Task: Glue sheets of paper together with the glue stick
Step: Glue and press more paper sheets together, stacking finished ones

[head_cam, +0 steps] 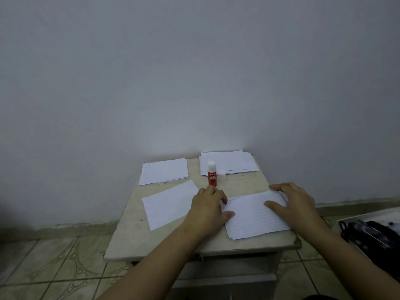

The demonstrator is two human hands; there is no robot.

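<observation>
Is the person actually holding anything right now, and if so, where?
Nothing is lifted. Both hands press the lined sheets flat on the table: the left hand at their left edge, the right hand at the far right corner. The glue stick stands untouched.

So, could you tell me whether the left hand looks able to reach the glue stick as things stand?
Probably yes: the glue stick stands upright just beyond the left hand, with only bare table between and nothing blocking.

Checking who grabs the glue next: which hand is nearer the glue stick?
Left. The left hand lies just in front of the upright glue stick, fingertips almost at its base. The right hand rests farther right on the lined sheet.
</observation>
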